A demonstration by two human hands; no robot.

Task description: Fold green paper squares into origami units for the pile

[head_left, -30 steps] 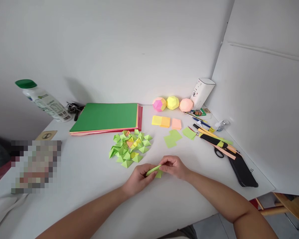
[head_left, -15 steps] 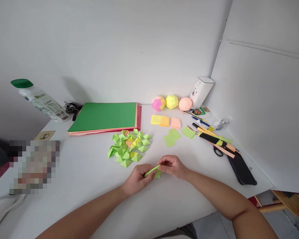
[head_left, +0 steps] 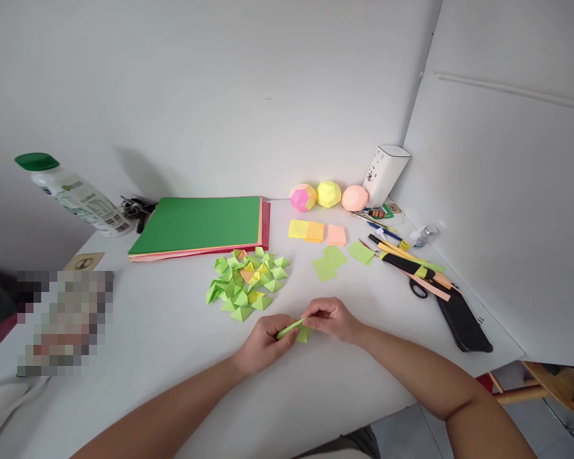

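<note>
Both my hands meet low in the middle of the white table (head_left: pixel 172 357). My left hand (head_left: pixel 264 344) and my right hand (head_left: pixel 332 319) pinch the same small light-green paper piece (head_left: pixel 294 329), which is partly folded and held just above the table top. Fingers of both hands are closed on it. Just beyond my hands lies a pile of folded green, yellow and orange paper units (head_left: pixel 247 284). A few flat green paper squares (head_left: pixel 332 262) lie to the right of the pile.
A stack of coloured sheets, green on top (head_left: pixel 201 223), lies at the back. Three paper balls (head_left: pixel 329 195), sticky-note pads (head_left: pixel 316 232), a white box (head_left: pixel 385 173), scissors with pens (head_left: pixel 414 271), a black case (head_left: pixel 463 322) and a green-capped bottle (head_left: pixel 71 194) stand around.
My hands keep the same pinch on the green paper and barely move. The view has shifted slightly.
</note>
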